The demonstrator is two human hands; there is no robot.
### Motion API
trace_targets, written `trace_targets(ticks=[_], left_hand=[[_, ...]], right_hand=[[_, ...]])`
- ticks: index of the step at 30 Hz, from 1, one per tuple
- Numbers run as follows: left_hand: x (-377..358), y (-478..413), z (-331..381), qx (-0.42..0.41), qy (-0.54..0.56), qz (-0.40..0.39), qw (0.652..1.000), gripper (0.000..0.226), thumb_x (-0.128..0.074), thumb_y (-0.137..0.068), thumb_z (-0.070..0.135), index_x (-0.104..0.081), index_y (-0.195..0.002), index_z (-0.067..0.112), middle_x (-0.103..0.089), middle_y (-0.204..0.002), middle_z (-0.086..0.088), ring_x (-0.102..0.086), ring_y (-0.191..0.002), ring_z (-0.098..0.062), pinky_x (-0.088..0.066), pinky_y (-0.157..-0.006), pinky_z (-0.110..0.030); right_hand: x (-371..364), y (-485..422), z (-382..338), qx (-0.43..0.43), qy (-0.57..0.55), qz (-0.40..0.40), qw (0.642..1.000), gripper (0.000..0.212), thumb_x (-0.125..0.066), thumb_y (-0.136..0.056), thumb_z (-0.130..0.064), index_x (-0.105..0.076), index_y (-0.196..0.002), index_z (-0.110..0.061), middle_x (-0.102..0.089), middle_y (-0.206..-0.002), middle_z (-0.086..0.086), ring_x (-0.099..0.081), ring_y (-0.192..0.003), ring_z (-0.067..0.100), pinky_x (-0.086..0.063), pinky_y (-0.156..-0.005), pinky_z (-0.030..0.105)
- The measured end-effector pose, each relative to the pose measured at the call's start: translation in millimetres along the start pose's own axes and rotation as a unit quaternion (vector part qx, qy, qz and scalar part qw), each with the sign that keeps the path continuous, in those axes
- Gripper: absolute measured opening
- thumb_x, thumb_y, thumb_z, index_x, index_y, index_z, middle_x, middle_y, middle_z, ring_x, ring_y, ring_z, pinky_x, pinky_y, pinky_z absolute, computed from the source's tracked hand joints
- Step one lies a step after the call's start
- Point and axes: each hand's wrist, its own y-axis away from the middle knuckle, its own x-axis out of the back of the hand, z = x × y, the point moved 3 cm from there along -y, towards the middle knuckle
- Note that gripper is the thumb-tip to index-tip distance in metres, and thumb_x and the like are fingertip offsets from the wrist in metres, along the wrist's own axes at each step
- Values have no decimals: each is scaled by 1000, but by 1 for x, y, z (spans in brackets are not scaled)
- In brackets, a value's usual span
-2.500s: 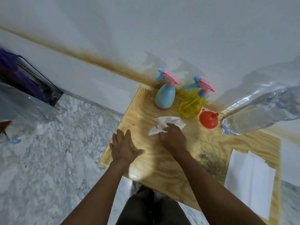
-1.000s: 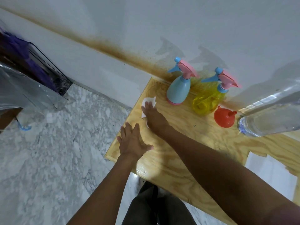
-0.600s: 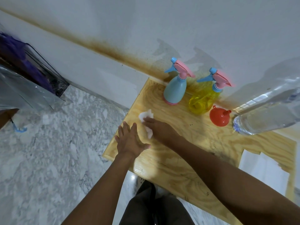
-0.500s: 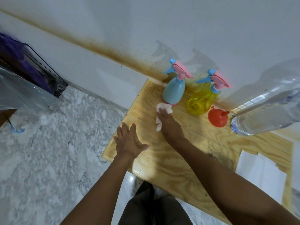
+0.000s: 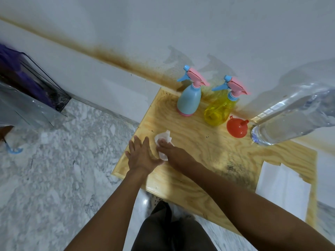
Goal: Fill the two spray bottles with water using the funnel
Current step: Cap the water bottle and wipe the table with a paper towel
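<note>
A blue spray bottle (image 5: 188, 100) and a yellow spray bottle (image 5: 219, 110), both with pink and blue trigger heads screwed on, stand at the back of the wooden table (image 5: 208, 156) by the wall. An orange funnel (image 5: 236, 128) lies mouth-down to the right of the yellow bottle. A large clear water bottle (image 5: 290, 116) stands at the right. My right hand (image 5: 175, 153) presses a crumpled white tissue (image 5: 163, 142) onto the table near its left edge. My left hand (image 5: 140, 156) rests flat on the table, fingers spread, right beside it.
White paper sheets (image 5: 284, 189) lie at the table's right front. A marble floor (image 5: 54, 178) lies to the left, with a clear plastic bag and a dark wire rack (image 5: 30, 95) at the far left. The stained wall runs right behind the bottles.
My right hand has slid the tissue back from near the blue bottle toward me and to the left, beside my left hand. The left hand has stayed flat in place.
</note>
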Motion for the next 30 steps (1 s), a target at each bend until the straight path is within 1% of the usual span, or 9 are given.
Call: trace_targets(ticks=[3,6,11,15,18,22,24,26,30], left_hand=[[-1,-1,-1,0,-1,-3,1000,118,-78,-69,64,-11,-158,25,9,-166,-13,12,-153,-33,-8,-122,-56],[2,1,1,-3,2,-16,1000,117,-78,-69,62,-11,-157,24,11,-165,-13,14,-152,-34,-7,-122,-57],[5,0,11,5,-29,-38,999,104,-81,-68,56,-23,-147,21,-3,-161,-19,-4,-150,-37,-20,-116,-56],[8,9,35,-48,-64,-22,997,72,-74,-72,51,-43,-130,22,-41,-137,-11,-38,-128,-32,-42,-101,-47],[-3,25,63,-70,45,-60,995,74,-72,-76,51,-48,-140,24,-51,-134,-8,-54,-123,-30,-51,-95,-39],[-29,56,114,-140,106,-95,980,60,-69,-84,41,-52,-138,25,-52,-139,1,-57,-115,-15,-47,-89,-27],[-48,77,148,-190,101,-123,969,56,-72,-82,40,-58,-133,22,-57,-135,2,-57,-120,-16,-48,-96,-30],[-61,96,174,-211,125,-146,958,51,-73,-78,43,-65,-124,22,-62,-124,5,-61,-114,-16,-52,-96,-36],[-108,140,246,-277,97,-157,943,4,-65,-86,28,-69,-86,26,-69,-91,8,-67,-87,-14,-57,-77,-35]], right_hand=[[10,14,-5,-11,-13,51,999,33,-53,-100,-24,-63,-129,-12,-61,-133,3,-55,-121,3,-37,-103,19],[19,31,-7,-57,-94,95,989,28,-43,-101,-5,-67,-116,-8,-72,-109,17,-66,-106,14,-44,-104,26],[40,76,-7,-143,-273,263,914,34,-41,-103,-8,-63,-128,-13,-66,-116,-4,-60,-105,7,-39,-79,-1],[55,120,2,-164,-317,341,870,30,-45,-104,-18,-62,-129,-22,-64,-117,-12,-60,-103,2,-42,-82,7],[59,160,16,-195,-363,382,828,24,-50,-103,-21,-60,-124,-25,-62,-104,-21,-61,-90,-10,-46,-71,6],[64,216,40,-231,-404,435,771,19,-55,-100,-23,-60,-119,-24,-68,-98,-10,-67,-85,0,-52,-69,14],[62,248,54,-242,-427,455,743,15,-56,-100,-25,-59,-114,-26,-71,-94,-9,-70,-82,4,-54,-67,18],[60,271,66,-249,-424,471,732,13,-57,-99,-26,-59,-112,-25,-72,-90,-7,-70,-78,3,-53,-65,18],[49,344,107,-287,-400,523,696,14,-60,-98,-27,-60,-109,-19,-64,-69,-11,-60,-57,-2,-43,-53,13]])
